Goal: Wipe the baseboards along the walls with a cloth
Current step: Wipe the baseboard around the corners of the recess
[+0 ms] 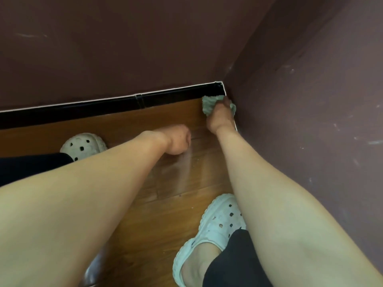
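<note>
Green cloth (208,104) bunched in R hand (220,118), fingers curled round it, held vs the black baseboard (103,107) right at the room corner (222,85), where the two maroon walls (124,48) meet. L hand (178,140) a bit out from the corner, clenched to a fist w/ nothing in it, knuckles down on the wood floor (176,179). White clogs (83,146) further from the corner: one by the baseboard at left, the other under the R forearm.
</note>
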Available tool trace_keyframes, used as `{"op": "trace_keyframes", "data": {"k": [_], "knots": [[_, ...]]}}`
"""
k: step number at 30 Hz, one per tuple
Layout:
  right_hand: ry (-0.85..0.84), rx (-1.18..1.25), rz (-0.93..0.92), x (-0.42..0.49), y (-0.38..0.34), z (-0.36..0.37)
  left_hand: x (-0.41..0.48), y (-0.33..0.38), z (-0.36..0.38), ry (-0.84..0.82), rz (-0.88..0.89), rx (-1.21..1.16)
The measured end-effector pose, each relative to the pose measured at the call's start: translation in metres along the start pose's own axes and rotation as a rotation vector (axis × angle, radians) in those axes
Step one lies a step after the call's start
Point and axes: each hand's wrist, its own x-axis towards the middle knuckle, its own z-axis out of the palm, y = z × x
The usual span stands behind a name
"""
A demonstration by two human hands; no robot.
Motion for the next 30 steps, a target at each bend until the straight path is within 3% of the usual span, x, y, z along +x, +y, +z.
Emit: {"op": "trace_keyframes", "data": {"k": [5,14,21,26,30], "knots": [[-0.025,0.003,0.123,-0.006,0.003,0.004,-0.004,0.005,0.006,-0.001,-0.012,-0.043],[0.146,0.173,0.317,-0.077,0.04,0.021,-0.037,0.022,0.043,0.067,0.03,-0.068],[0.087,0.198,0.402,-0.137,0.055,0.003,-0.082,0.009,0.079,0.058,-0.016,0.036],[0.172,0.311,0.347,-0.186,0.057,-0.023,-0.12,0.025,0.066,0.137,0.018,0.008],[0.122,0.562,0.283,-0.234,0.053,-0.047,-0.155,0.063,0.054,0.249,0.113,-0.019]]}}
